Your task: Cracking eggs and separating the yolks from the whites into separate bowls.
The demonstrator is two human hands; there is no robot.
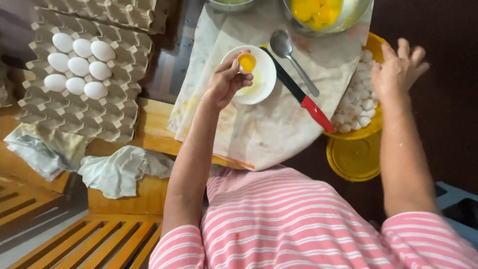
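My left hand [226,79] holds a half eggshell with a yellow yolk [247,62] in it, just over a small white bowl [264,79] that has some egg white inside. My right hand [397,67] hovers with fingers spread and nothing in it above a yellow bowl [374,127] heaped with broken eggshells [359,97]. A metal bowl of several yolks [318,11] sits at the top. A grey egg tray [74,109] at the left holds several white eggs [79,67].
A red-handled knife [303,97] and a metal spoon [291,55] lie on a stained cloth [259,129]. A yellow lid [354,158] rests below the shell bowl. Crumpled rags [117,169] lie on the wooden bench [124,199]. More empty trays [119,12] sit top left.
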